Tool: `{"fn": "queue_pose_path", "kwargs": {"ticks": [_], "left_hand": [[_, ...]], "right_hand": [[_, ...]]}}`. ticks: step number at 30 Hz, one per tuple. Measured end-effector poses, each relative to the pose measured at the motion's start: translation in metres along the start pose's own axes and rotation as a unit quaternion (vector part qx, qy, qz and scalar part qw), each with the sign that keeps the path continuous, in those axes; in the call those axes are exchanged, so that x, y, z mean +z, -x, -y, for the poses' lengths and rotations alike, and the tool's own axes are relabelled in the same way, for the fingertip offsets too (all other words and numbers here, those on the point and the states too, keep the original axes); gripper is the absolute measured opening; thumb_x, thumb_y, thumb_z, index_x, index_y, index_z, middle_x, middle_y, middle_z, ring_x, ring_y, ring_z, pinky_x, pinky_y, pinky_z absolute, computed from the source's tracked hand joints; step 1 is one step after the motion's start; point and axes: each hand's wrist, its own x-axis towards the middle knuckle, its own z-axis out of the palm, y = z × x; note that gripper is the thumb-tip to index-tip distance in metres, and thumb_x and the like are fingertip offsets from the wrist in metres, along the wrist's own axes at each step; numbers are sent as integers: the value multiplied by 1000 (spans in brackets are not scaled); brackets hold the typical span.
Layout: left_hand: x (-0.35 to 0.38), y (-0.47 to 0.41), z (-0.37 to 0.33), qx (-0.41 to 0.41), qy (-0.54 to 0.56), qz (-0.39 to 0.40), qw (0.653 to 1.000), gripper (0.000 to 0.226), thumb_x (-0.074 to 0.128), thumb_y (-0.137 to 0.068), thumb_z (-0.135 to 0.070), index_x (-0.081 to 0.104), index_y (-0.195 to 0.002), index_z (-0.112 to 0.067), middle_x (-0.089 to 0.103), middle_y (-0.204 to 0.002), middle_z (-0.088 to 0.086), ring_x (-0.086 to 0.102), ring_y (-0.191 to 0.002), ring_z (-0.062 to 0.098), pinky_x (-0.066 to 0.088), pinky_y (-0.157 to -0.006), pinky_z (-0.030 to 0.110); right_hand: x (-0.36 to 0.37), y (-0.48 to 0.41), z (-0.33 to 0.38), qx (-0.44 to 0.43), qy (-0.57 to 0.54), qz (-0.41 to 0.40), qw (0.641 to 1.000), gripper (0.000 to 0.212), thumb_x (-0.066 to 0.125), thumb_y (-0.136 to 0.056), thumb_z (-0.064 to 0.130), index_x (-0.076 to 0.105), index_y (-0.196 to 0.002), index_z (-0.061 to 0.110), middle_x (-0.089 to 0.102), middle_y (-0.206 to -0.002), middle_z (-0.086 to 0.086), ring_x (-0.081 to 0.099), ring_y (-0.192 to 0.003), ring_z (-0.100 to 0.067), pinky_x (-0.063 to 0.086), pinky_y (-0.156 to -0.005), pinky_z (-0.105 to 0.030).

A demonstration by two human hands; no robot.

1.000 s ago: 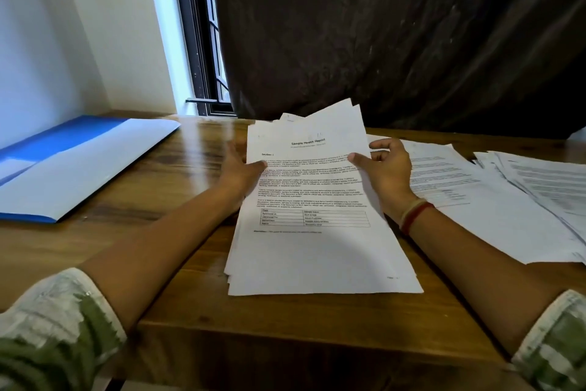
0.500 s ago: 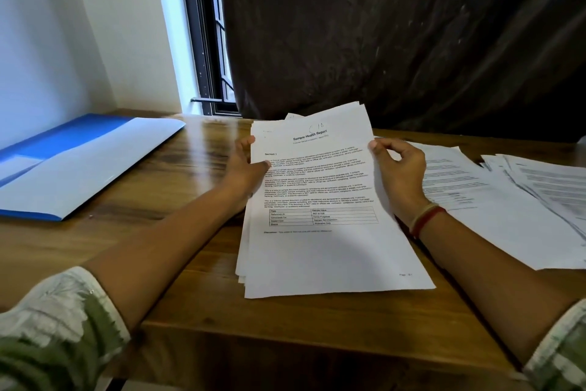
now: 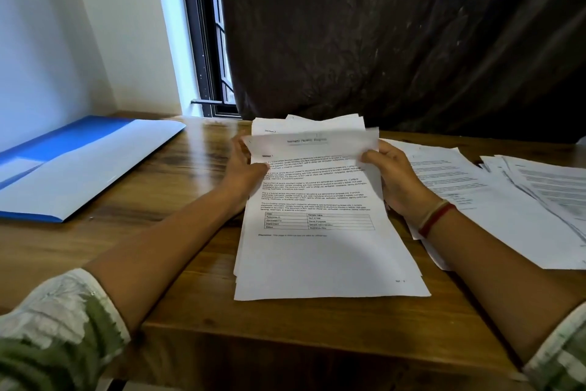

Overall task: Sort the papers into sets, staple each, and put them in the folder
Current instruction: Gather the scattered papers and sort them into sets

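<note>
A stack of printed white papers lies on the wooden table in front of me, its top page headed "Sample Health Report" with a small table. My left hand grips the stack's upper left edge, thumb on top. My right hand pinches the upper right edge; the top page's far end is lifted and bent toward me. The open blue and white folder lies flat at the far left. No stapler is in view.
More loose printed sheets spread to the right of the stack, with another fanned pile at the right edge. A dark curtain hangs behind the table, a window frame beside it. The table's front edge is near me.
The top page's far end has lifted and curled toward me, uncovering the page beneath headed "Section 2". Both hands stayed at the stack's upper edges.
</note>
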Motion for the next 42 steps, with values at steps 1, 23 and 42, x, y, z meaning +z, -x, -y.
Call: {"fn": "queue_pose_path", "kwargs": {"ticks": [1,23,42], "left_hand": [[-1,-1,1,5,2,14,1000,59,58,-78,18,37,-125,-10,59,-111,9,63,-97,20,57,-62,26],[-1,7,-2,28,18,67,997,40,64,-87,-3,53,-126,-6,65,-118,13,65,-105,29,54,-89,45],[1,5,-2,120,36,68,990,37,70,-71,15,77,-65,-21,65,-114,4,62,-109,29,55,-77,21]], "right_hand": [[0,1,1,-9,6,7,1000,24,56,-94,18,61,-117,18,68,-114,-7,65,-101,-32,56,-88,-48],[-6,-2,-6,-149,93,-221,959,30,67,-89,15,47,-110,18,61,-85,1,66,-79,-20,55,-64,-29],[-15,-2,-3,48,-137,48,988,49,50,-87,33,55,-130,9,64,-115,-19,65,-99,-34,55,-81,-42]]}}
